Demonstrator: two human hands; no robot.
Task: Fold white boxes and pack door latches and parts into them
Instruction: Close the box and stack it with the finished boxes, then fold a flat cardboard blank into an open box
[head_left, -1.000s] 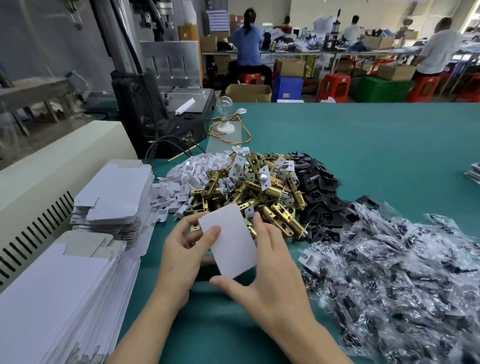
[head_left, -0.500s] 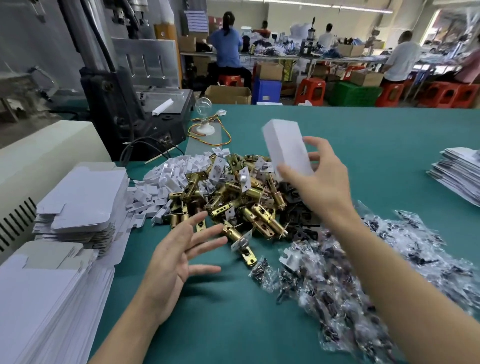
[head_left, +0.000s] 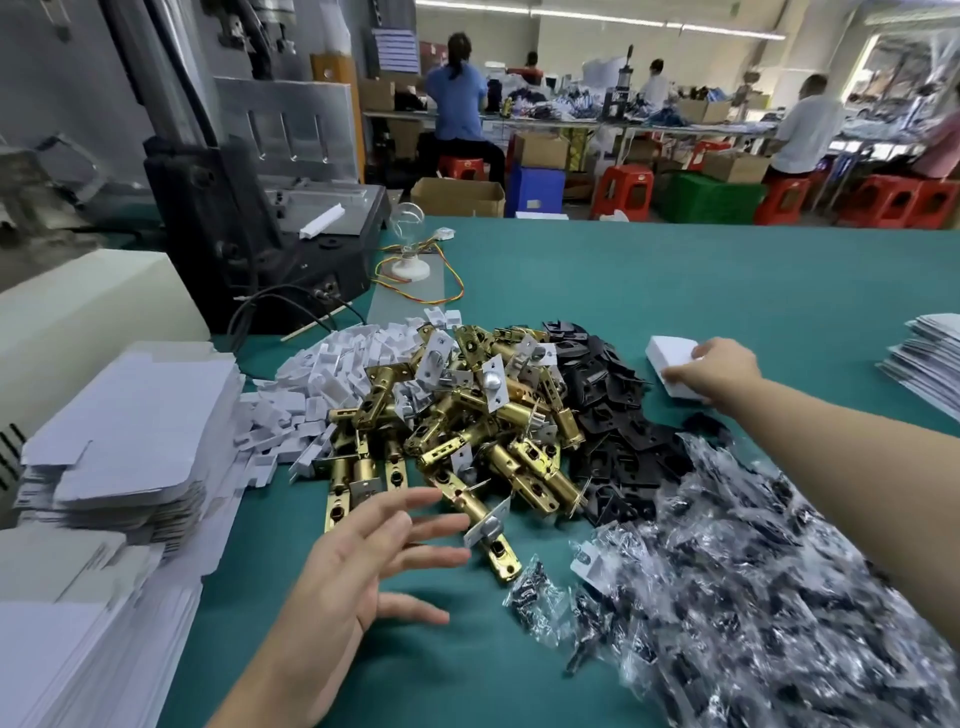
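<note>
My right hand (head_left: 719, 371) reaches across the green table (head_left: 675, 270) and holds a closed white box (head_left: 670, 358), which sits low on the cloth past the black plates. My left hand (head_left: 363, 561) hovers open with spread fingers just in front of the heap of brass door latches (head_left: 467, 431), holding nothing. White plastic parts (head_left: 332, 374) lie left of the latches, black plates (head_left: 613, 410) to their right. Clear bags of screws (head_left: 753, 587) spread under my right forearm.
Stacks of flat white box blanks (head_left: 130, 415) fill the left edge, with a beige machine (head_left: 78, 322) behind them. A black press (head_left: 249, 234) and a bulb with wires (head_left: 410, 244) stand at the back. More paper stacks (head_left: 930, 364) lie far right. People work beyond.
My right hand carried the closed box from in front of me up and over the piles, then down to the far right. My left hand let go and opened.
</note>
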